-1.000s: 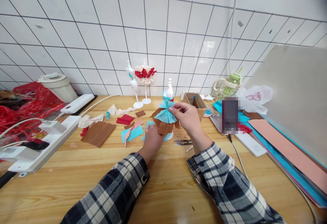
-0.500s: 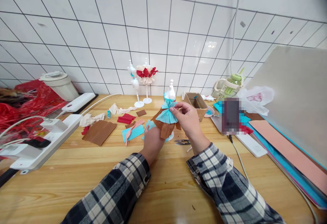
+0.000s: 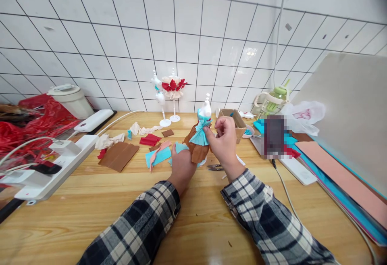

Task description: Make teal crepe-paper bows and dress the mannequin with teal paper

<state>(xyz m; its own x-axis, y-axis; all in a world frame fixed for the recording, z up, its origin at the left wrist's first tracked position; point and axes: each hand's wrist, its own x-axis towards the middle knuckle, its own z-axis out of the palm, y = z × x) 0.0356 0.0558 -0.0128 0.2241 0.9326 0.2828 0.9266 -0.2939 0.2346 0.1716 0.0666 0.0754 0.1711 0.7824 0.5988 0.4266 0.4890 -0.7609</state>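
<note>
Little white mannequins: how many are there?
3. A white mannequin with blue trim and another mannequin in cream and red stand by the white tiled wall; the third mannequin, in blue and brown, is above the left hand. More may be hidden.

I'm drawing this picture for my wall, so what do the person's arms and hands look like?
The left sleeve and right sleeve match: long and checked, in very dark blue or black, grey and creamy white. A dark button shows on the right cuff. The left hand and right hand wear no gloves.
</note>
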